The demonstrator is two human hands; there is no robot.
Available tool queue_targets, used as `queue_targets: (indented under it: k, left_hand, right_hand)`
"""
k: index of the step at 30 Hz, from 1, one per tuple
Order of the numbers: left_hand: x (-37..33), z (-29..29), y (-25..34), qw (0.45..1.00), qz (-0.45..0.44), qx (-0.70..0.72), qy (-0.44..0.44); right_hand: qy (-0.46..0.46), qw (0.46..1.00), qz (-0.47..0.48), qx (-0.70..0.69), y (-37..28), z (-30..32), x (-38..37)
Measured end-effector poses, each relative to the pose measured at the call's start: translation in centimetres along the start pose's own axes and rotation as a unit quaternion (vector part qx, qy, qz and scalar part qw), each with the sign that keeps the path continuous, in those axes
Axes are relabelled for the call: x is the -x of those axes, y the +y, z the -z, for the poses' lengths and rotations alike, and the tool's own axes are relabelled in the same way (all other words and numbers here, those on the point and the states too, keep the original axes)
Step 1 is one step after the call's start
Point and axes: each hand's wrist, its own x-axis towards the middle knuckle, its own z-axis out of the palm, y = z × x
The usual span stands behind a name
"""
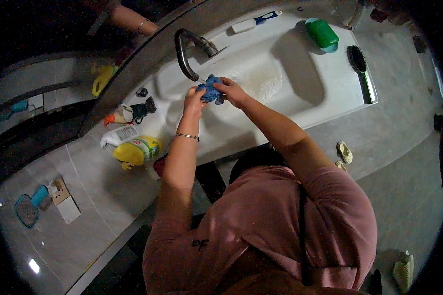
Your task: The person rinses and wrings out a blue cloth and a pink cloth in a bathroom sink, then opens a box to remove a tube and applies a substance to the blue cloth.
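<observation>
A bunched blue cloth is pinched between my two hands, right under the mouth of a dark curved faucet. My left hand grips its left side, and a bracelet sits on that wrist. On the other side, the fingers of my right hand close round the cloth. Whitish foam floats in the white sink below and to the right of my hands. I cannot tell clearly whether water is running onto the cloth.
Along the sink's far edge lie a white-and-blue scrub brush and a green block on a light blue dish. A black hairbrush lies at the right end. To the left are a yellow bottle, a white bottle and a cup.
</observation>
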Motion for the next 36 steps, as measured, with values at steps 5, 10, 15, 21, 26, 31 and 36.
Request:
queue_targets:
  k: [5,10,15,21,26,31,36]
  left_hand:
    - [-0.1,-0.9,-0.1,0.974,-0.012,0.224,0.015]
    - [0.0,-2.1,0.1,0.971,-0.084,0.218,0.050]
    - [1.2,-2.0,2.0,0.969,-0.077,0.234,0.003]
    - [1.2,-1.8,2.1,0.962,-0.105,0.252,-0.029]
    - [2.2,-4.6,3.0,0.959,-0.131,0.243,-0.064]
    - [3.9,-4.4,3.4,0.964,-0.108,0.237,-0.047]
    - [5.4,-5.1,3.6,0.968,-0.101,0.226,-0.032]
  right_hand:
    - [-0.003,0.999,-0.024,0.033,-0.4,1.8,1.0]
    - [0.005,1.000,0.007,-0.016,-0.5,3.8,1.4]
    - [-0.085,0.993,-0.037,-0.070,-1.8,3.4,2.0]
    - [-0.103,0.973,-0.179,-0.105,-3.8,3.2,3.2]
    - [-0.117,0.974,-0.189,-0.045,-3.5,5.8,3.0]
    - [-0.022,0.982,-0.088,-0.168,-4.6,4.2,3.8]
    - [-0.179,0.952,-0.074,-0.236,-4.3,6.6,2.7]
